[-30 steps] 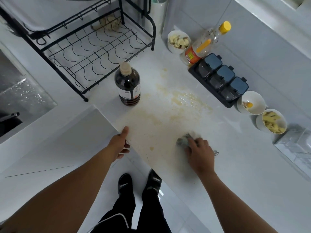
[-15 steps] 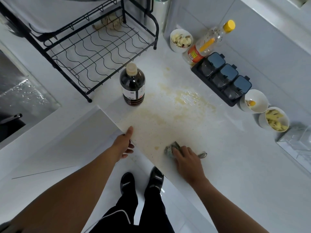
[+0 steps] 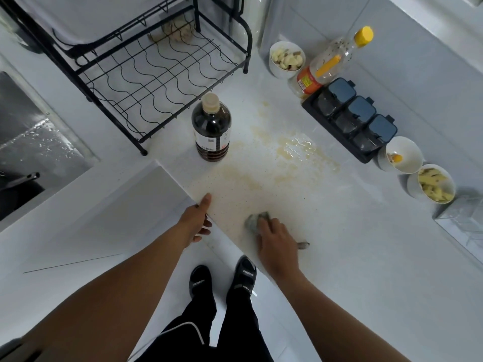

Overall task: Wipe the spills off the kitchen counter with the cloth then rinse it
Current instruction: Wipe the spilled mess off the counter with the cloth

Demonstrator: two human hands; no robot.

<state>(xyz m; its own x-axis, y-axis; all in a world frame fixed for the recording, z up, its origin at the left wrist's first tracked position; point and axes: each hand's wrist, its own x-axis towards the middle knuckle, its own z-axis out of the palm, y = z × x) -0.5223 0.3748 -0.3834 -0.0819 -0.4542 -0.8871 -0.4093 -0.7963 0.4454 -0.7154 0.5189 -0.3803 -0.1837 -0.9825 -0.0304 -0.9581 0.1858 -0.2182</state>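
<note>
Right hand (image 3: pixel 278 241) pressed palm-down on crumpled grey-green cloth (image 3: pixel 255 221), fingers curled over it, at near edge of white speckled tabletop (image 3: pixel 352 257), in front of and right of dark glass sauce bottle (image 3: pixel 211 128). Left hand (image 3: pixel 196 220) holding nothing, thumb on tabletop edge, fingers loosely bent below it, directly in front of bottle. Yellowish-brown spill (image 3: pixel 287 152) spread right of bottle and forward to cloth; black wire dish rack (image 3: pixel 156 71) behind bottle.

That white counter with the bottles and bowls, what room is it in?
Most likely a home kitchen. A wire dish rack stands beside a wet metal sink, and a set of seasoning boxes sits among bowls of cut food.
</note>
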